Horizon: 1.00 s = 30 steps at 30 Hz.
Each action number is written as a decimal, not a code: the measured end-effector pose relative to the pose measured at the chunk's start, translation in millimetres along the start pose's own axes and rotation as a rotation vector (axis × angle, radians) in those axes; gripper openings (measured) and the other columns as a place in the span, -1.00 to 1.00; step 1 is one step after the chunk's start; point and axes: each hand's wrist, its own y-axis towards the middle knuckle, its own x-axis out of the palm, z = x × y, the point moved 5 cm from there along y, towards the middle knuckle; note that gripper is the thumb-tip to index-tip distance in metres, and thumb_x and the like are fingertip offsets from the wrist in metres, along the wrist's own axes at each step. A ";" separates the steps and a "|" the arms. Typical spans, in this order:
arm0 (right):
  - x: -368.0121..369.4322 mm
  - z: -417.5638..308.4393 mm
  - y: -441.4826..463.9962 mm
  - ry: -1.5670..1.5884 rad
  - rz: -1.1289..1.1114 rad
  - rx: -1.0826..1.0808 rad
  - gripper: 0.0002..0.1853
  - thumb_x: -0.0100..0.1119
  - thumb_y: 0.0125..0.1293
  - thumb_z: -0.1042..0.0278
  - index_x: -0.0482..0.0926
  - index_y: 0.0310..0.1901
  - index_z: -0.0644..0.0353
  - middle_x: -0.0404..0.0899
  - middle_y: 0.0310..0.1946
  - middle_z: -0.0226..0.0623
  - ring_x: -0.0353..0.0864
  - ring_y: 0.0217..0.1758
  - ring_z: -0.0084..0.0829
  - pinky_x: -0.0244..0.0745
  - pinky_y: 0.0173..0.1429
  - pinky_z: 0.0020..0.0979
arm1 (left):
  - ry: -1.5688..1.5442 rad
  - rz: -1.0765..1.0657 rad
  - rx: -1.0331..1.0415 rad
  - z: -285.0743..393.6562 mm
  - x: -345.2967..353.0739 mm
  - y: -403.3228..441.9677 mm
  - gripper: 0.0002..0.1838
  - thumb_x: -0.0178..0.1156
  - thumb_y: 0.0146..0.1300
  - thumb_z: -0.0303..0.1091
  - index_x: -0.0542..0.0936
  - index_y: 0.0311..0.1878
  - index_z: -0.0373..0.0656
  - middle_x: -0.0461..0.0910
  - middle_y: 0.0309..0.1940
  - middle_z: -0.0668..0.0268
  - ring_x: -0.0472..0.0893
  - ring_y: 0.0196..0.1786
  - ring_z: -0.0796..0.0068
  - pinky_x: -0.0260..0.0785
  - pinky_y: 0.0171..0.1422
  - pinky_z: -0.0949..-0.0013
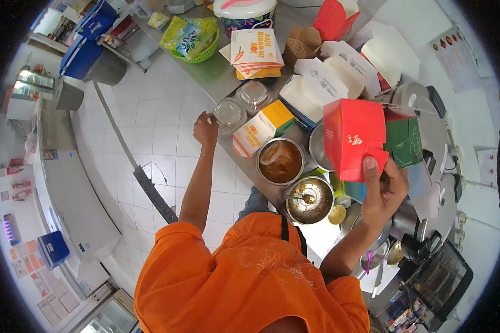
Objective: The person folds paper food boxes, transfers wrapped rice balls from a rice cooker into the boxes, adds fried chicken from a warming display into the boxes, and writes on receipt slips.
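My right hand (384,191) is raised on the right and grips a red cardboard takeaway box (353,136) by its lower edge, thumb in front and fingers behind. Behind that box shows a green box (404,141); whether my hand touches it I cannot tell. On the left, my left hand (205,130) is at the table edge, its fingers closed at the rim of a clear plastic container (229,115). A second clear container (254,96) sits against the first. Beside them lies a yellow, white and green printed box (264,129).
A steel bowl of brown sauce (280,161) and a steel bowl with a spoon (310,200) stand near my body. Open white boxes (316,83), printed cartons (255,47) and a green basket (197,55) crowd the steel table (203,77). Tiled floor (155,122) lies left.
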 end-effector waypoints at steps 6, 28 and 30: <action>-35.1 -18.8 -28.6 -0.188 -0.018 -0.077 -0.77 0.42 0.16 0.34 0.74 -0.19 0.29 0.64 -0.17 -0.15 0.56 -0.06 -0.32 0.40 0.07 -0.31 | 0.068 -0.042 0.035 -3.0 6.7 7.5 -0.62 0.30 0.12 -0.29 0.70 0.05 -0.07 0.64 0.15 0.21 0.67 0.09 0.08 0.56 0.09 0.06; -54.4 -24.6 -53.3 -0.209 0.010 0.007 -0.71 0.36 0.23 0.22 0.72 -0.23 0.33 0.62 -0.18 -0.17 0.54 -0.08 -0.29 0.34 0.10 -0.31 | 0.074 -0.213 0.307 -15.2 37.7 58.8 -0.88 0.33 0.06 -0.29 0.74 -0.39 -0.10 0.73 -0.42 0.15 0.72 -0.31 0.08 0.57 -0.16 0.13; -52.9 -19.6 -50.0 -0.245 0.010 0.009 -0.69 0.42 0.16 0.16 0.75 -0.28 0.30 0.68 -0.23 -0.14 0.58 -0.13 -0.28 0.39 0.04 -0.29 | 0.064 -0.187 0.323 -10.3 37.2 58.3 -0.87 0.33 0.07 -0.28 0.74 -0.37 -0.10 0.73 -0.43 0.18 0.72 -0.32 0.12 0.57 -0.17 0.16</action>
